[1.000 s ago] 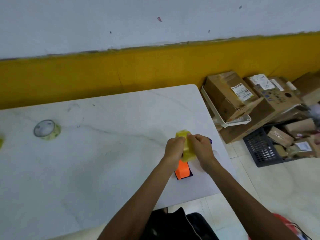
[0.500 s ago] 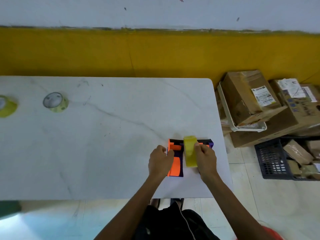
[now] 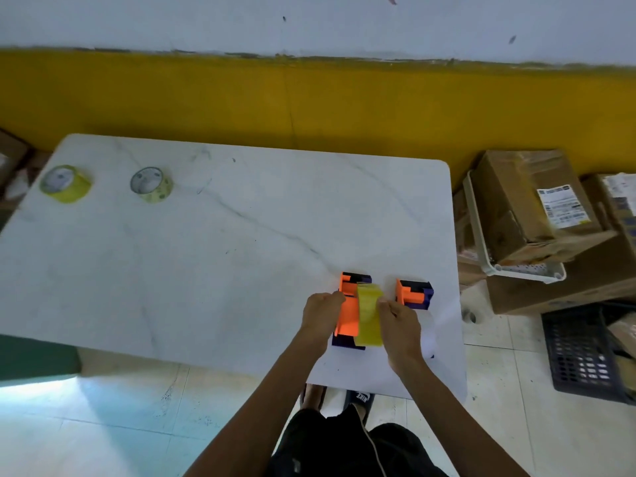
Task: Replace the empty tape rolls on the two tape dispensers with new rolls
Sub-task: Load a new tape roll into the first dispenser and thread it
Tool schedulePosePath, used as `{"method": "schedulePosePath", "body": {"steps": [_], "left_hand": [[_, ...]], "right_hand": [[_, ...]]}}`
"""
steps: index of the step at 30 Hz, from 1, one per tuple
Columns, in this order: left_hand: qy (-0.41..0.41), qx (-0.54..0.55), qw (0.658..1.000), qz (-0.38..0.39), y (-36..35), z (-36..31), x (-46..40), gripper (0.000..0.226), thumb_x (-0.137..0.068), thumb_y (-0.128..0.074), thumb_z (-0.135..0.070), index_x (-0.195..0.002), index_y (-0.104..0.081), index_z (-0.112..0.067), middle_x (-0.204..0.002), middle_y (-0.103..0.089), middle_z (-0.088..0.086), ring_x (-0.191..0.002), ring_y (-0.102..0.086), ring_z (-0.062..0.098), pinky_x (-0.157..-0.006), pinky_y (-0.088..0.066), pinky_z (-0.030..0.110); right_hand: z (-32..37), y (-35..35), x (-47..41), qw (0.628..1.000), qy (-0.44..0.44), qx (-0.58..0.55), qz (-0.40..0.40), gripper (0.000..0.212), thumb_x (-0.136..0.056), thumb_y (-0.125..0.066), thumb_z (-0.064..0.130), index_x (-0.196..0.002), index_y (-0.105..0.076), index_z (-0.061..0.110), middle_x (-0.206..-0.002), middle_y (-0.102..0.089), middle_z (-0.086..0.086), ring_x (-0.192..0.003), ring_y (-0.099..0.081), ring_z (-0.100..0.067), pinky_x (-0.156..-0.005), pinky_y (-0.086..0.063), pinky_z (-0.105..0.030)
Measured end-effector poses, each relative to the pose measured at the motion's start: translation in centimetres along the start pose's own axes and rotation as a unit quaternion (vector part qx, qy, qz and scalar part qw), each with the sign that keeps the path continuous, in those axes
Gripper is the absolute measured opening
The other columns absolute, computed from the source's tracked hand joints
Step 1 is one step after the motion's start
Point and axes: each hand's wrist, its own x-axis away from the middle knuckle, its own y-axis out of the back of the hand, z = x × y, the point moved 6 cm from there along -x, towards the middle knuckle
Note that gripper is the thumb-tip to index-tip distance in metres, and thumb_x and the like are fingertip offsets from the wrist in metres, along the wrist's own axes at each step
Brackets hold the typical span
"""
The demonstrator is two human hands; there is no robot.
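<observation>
An orange and dark-blue tape dispenser lies near the table's front right edge. A yellow tape roll stands on edge in it. My left hand grips the dispenser's left side. My right hand pinches the roll's right side. A second orange and dark-blue dispenser sits just to the right, untouched, with no roll on it. At the far left lie two more rolls flat on the table: a fuller yellow roll and a paler, thin-walled roll.
The white marble table ends right of the dispensers. Beyond that edge on the floor stand cardboard boxes, a white tray and a dark crate. A yellow-painted wall band runs behind the table.
The dispenser and roll went from being held up off the table to lying on it. My view has widened, so the second dispenser and the far-left roll now show.
</observation>
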Motion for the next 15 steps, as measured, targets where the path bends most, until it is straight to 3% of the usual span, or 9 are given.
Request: {"method": "schedulePosePath", "body": {"steps": [5, 10, 12, 15], "left_hand": [[0.01, 0.025, 0.999, 0.033, -0.5, 0.2, 0.0, 0.026, -0.067, -0.055, -0.029, -0.083, -0.058, -0.01, -0.083, -0.055, 0.013, -0.076, -0.055, 0.025, -0.068, -0.048, 0.037], [-0.008, -0.003, 1.0, 0.023, -0.7, 0.9, 0.4, 0.025, -0.065, -0.055, -0.033, -0.078, -0.054, -0.012, -0.08, -0.05, 0.011, -0.075, -0.048, 0.022, -0.068, -0.042, 0.039], [-0.029, -0.022, 0.999, 0.027, -0.5, 0.9, 1.0, 0.029, -0.071, -0.059, -0.03, -0.085, -0.064, -0.005, -0.084, -0.061, 0.016, -0.076, -0.055, 0.026, -0.07, -0.047, 0.04], [-0.057, -0.049, 0.997, 0.033, -0.3, 0.9, 1.1, 0.03, -0.075, -0.062, -0.03, -0.096, -0.07, -0.01, -0.099, -0.071, 0.015, -0.085, -0.065, 0.025, -0.075, -0.055, 0.039]], "right_hand": [[-0.2, -0.7, 0.3, 1.0, -0.003, -0.015, 0.015, 0.044, -0.095, -0.045, 0.017, -0.055, -0.027, 0.015, -0.053, -0.024, -0.001, -0.054, -0.024, -0.015, -0.056, -0.022, -0.03], [-0.7, -2.5, 0.8, 0.999, -0.008, -0.033, 0.023, 0.043, -0.094, -0.046, 0.014, -0.054, -0.03, 0.015, -0.053, -0.025, 0.001, -0.051, -0.024, -0.014, -0.05, -0.02, -0.027], [-1.4, -3.1, 0.9, 0.998, -0.032, -0.047, 0.026, 0.043, -0.095, -0.046, 0.014, -0.053, -0.032, 0.016, -0.054, -0.028, 0.001, -0.051, -0.027, -0.013, -0.049, -0.023, -0.027], [-1.5, -3.3, 0.4, 0.998, -0.035, -0.04, 0.037, 0.037, -0.092, -0.05, 0.015, -0.057, -0.04, 0.012, -0.056, -0.033, -0.002, -0.055, -0.033, -0.016, -0.052, -0.028, -0.028]]}}
